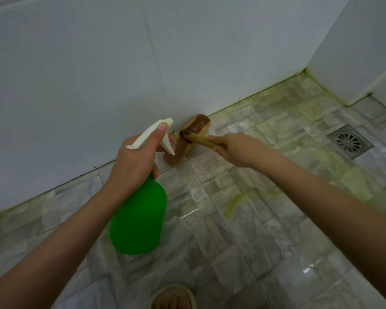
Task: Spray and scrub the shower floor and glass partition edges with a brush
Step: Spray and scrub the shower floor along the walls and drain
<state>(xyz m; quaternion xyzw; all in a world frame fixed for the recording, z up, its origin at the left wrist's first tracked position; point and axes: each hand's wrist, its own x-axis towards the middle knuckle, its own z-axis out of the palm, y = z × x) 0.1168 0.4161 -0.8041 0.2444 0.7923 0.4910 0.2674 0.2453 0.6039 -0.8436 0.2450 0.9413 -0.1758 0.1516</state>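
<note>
My left hand (134, 161) grips the neck of a green spray bottle (139, 221), thumb lying on top of its white trigger head (153, 136), whose nozzle points at the wall base. My right hand (236, 149) holds the yellowish handle (200, 139) of a brown scrub brush (191, 134). The brush head lies against the seam where the white wall (120, 63) meets the grey marble-look tiled floor (243, 230). The brush's lower end is partly hidden behind the trigger head.
A square metal floor drain (350, 142) sits at the right. Yellow-green residue streaks the floor (233, 205) and lines the wall seam. A second wall forms a corner at upper right (308, 70). A foot in a pale slipper (173, 297) shows at the bottom edge.
</note>
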